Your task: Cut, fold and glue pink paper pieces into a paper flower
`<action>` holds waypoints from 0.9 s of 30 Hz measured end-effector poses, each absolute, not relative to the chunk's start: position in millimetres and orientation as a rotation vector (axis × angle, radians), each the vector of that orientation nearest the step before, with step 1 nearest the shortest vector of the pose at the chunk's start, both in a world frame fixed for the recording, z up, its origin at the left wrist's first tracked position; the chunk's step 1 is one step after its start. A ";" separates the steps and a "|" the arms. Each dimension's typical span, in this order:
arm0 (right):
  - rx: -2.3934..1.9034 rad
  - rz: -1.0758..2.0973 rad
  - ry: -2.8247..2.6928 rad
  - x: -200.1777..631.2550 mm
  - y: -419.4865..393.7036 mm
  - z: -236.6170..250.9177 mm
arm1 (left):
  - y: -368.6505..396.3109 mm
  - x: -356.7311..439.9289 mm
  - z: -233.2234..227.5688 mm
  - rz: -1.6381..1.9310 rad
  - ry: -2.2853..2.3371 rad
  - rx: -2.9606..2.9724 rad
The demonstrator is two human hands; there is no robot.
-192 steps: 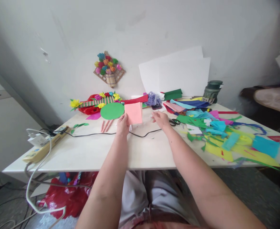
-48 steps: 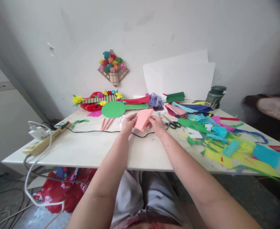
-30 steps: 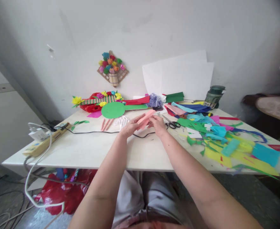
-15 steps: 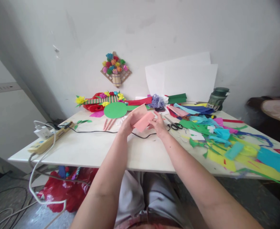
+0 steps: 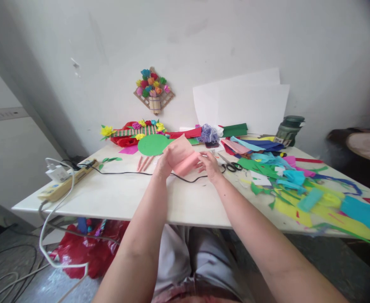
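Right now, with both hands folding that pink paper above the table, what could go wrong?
Both the left hand and the right hand hold the pink paper in mid-air, so a fold may come out crooked. The black cable runs just beneath them and could snag a wrist. The scissors lie close to the right hand, which could brush against them.

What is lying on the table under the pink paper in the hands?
Under the pink paper, held by the left hand and right hand, a black cable runs across the white table. Anything directly behind the sheet is covered.
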State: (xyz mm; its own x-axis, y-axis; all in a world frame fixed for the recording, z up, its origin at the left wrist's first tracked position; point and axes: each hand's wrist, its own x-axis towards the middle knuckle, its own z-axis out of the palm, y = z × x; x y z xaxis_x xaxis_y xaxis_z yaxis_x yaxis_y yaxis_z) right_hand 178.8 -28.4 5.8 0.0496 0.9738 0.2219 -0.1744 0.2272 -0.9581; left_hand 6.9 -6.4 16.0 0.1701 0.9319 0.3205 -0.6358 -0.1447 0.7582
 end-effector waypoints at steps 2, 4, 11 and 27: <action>-0.953 1.081 -1.165 178.8 -28.7 5.7 | -1.2 4.9 12.1 1.424 0.385 0.966; -1.024 1.021 -1.179 178.7 -27.1 4.1 | 3.8 3.0 8.8 1.419 0.417 0.913; -1.217 0.851 -1.258 179.1 -19.8 -4.6 | 10.5 -2.1 6.9 1.418 0.546 0.705; -1.345 -0.107 -2.167 182.7 -28.2 -6.4 | 7.6 -2.6 11.6 1.473 0.519 0.662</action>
